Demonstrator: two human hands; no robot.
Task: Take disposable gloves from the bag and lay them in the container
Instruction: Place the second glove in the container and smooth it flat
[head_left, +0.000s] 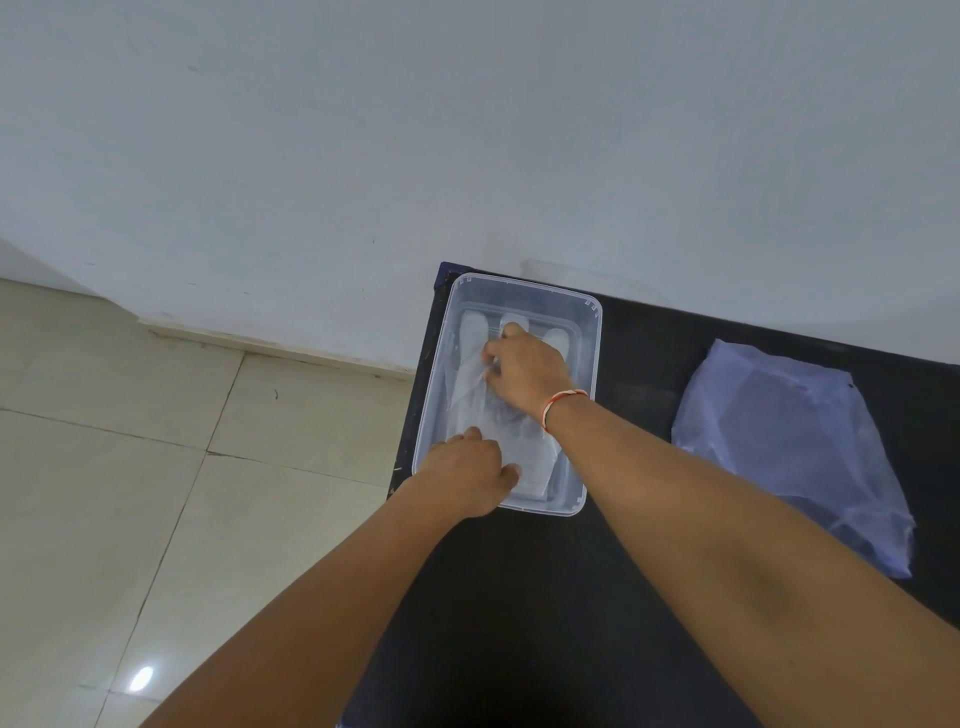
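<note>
A clear rectangular plastic container (589, 364) stands at the far left corner of a black table. Inside it lies a thin translucent disposable glove (470, 379), spread flat with its fingers toward the wall. My right hand (527, 366) is inside the container, its fingertips pinching the glove's palm area. At the container's near left corner, my left hand (467, 475) rests with fingers bent, pressing on the glove's cuff end. The crumpled translucent bag (795, 447) lies flat on the table to the right, apart from both hands.
The black table (639, 338) ends at its left edge just beside the container; beyond it is beige tiled floor (156, 441). A pale wall (467, 130) runs directly behind the table. A red and white thread band circles my right wrist.
</note>
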